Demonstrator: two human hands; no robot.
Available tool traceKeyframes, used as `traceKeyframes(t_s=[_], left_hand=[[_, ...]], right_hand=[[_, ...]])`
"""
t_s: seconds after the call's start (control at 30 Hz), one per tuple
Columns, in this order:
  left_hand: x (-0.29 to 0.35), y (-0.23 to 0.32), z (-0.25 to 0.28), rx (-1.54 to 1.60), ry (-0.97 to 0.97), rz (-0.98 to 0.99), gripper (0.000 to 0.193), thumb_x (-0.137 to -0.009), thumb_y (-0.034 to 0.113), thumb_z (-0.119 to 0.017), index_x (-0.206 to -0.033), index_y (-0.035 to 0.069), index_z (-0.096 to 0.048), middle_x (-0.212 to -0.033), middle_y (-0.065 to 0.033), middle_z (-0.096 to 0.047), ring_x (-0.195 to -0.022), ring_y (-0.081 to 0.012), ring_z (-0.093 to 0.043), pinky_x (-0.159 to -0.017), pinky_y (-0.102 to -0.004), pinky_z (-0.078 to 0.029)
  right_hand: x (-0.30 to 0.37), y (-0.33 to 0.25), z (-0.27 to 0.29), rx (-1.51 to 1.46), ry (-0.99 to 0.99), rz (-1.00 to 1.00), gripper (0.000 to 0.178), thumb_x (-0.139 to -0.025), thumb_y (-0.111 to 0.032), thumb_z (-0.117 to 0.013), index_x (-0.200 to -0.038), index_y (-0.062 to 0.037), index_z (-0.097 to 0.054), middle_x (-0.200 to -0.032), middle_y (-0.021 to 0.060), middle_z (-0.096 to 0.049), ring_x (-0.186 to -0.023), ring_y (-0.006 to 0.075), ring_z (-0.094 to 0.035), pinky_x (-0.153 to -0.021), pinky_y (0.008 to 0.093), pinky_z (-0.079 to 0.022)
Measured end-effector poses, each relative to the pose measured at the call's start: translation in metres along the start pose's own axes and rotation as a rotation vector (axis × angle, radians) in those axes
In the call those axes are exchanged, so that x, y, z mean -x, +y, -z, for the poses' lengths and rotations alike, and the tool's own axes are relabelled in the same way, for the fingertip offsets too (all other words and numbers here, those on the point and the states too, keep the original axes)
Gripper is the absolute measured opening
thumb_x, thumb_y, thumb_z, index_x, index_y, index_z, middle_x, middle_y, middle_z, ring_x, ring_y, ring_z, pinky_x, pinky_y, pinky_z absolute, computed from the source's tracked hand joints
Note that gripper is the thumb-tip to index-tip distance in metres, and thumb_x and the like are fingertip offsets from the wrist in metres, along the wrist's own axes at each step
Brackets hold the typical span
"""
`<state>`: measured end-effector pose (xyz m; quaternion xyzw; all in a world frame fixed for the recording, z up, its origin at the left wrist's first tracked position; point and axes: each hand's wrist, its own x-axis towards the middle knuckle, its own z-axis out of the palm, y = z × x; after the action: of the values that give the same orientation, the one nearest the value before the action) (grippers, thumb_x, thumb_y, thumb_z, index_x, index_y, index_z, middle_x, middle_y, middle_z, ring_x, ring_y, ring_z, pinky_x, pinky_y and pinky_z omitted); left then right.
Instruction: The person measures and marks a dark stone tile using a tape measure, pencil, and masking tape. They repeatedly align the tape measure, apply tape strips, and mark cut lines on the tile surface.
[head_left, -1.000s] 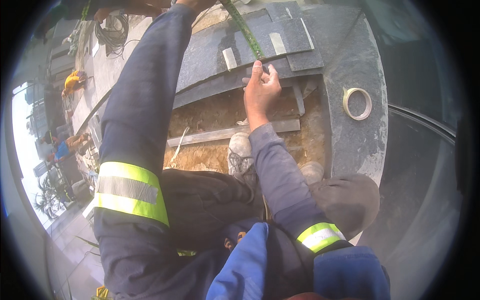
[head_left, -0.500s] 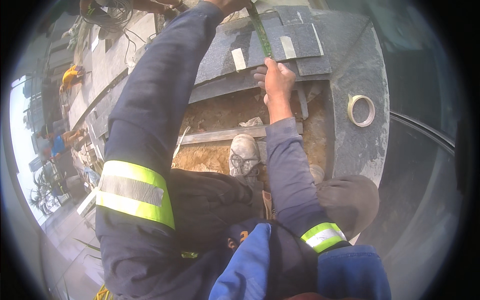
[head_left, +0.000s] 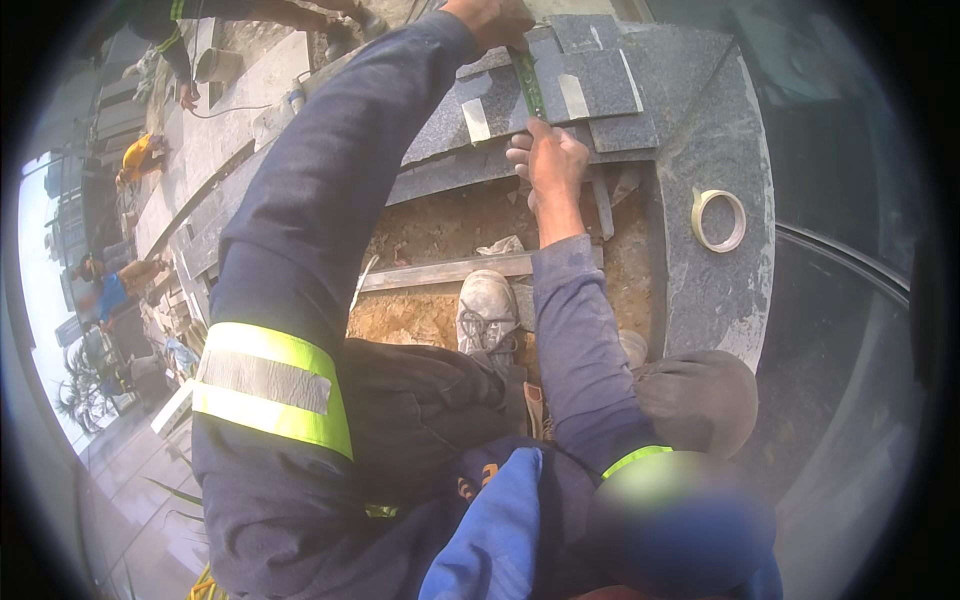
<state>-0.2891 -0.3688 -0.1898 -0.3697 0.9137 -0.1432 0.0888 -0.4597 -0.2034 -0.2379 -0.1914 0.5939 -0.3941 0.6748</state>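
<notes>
At slab (head_left: 609, 88), right hand (head_left: 556, 165) pinches green strip (head_left: 528, 85); outstretched left hand (head_left: 492, 22) perhaps likewise.

Left grip (head_left: 490, 22) — nearer right grip (head_left: 556, 165)

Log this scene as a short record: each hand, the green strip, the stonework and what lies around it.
Left hand: closed at the far end of the green strip
Right hand: fingertips at the near end; grip unclear
Strip position: over dark grey slabs, between two pale patches
Tape roll: on grey stone at right
Ground: soil, with a long bar and a shoe
</notes>
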Motion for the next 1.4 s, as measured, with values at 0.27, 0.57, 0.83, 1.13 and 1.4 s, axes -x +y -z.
traceKeyframes(t_s=[0.27,0.57,0.83,1.13,1.4], left_hand=[[-0.011,0.023,0.085,0.158,-0.357,-0.011,0.015,-0.064,0.011,-0.077,-0.079,0.011,-0.077,-0.087,-0.0109,-0.074,-0.092,-0.0318,-0.073,-0.082,-0.0427,-0.057],[-0.008,0.009,0.041,0.190,-0.219,-0.020,0.014,-0.069,0.020,-0.077,-0.080,0.012,-0.078,-0.088,-0.0120,-0.075,-0.090,-0.0324,-0.074,-0.077,-0.0441,-0.058],[-0.009,0.019,0.073,0.270,-0.262,-0.032,0.017,-0.074,0.025,-0.077,-0.082,0.010,-0.077,-0.089,-0.0139,-0.074,-0.091,-0.0343,-0.073,-0.079,-0.0450,-0.058],[-0.002,-0.017,0.021,0.272,-0.200,-0.201,0.015,-0.082,0.022,-0.069,-0.083,0.009,-0.077,-0.092,-0.0146,-0.073,-0.091,-0.0332,-0.071,-0.079,-0.0453,-0.057],[0.026,0.016,0.100,0.490,-0.250,-0.088,0.015,-0.092,0.013,-0.062,-0.094,0.007,-0.076,-0.084,-0.0110,-0.071,-0.081,-0.0312,-0.070,-0.073,-0.0422,-0.055]], right_hand=[[-0.007,0.006,0.004,-0.010,0.008,0.033,0.031,-0.094,-0.024,-0.067,-0.103,0.0062,-0.068,-0.085,0.0130,-0.072,-0.060,0.0174,-0.068,-0.049,0.0263,-0.048],[-0.007,0.007,0.003,-0.009,-0.022,0.033,0.032,-0.095,-0.025,-0.067,-0.102,0.0064,-0.068,-0.087,0.0137,-0.072,-0.063,0.0176,-0.069,-0.050,0.0262,-0.048],[-0.008,0.008,0.005,-0.020,-0.022,0.047,0.032,-0.095,-0.025,-0.067,-0.102,0.0064,-0.068,-0.088,0.0136,-0.072,-0.063,0.0175,-0.069,-0.050,0.0259,-0.048],[-0.002,0.011,-0.006,-0.028,-0.047,0.049,0.032,-0.097,-0.026,-0.065,-0.098,0.0058,-0.068,-0.086,0.0131,-0.072,-0.060,0.0169,-0.068,-0.050,0.0269,-0.048],[0.031,0.072,0.001,0.084,0.346,0.588,0.039,-0.105,-0.035,-0.054,-0.101,0.0022,-0.067,-0.075,0.0100,-0.067,-0.068,0.0169,-0.066,-0.067,0.0339,-0.052]])
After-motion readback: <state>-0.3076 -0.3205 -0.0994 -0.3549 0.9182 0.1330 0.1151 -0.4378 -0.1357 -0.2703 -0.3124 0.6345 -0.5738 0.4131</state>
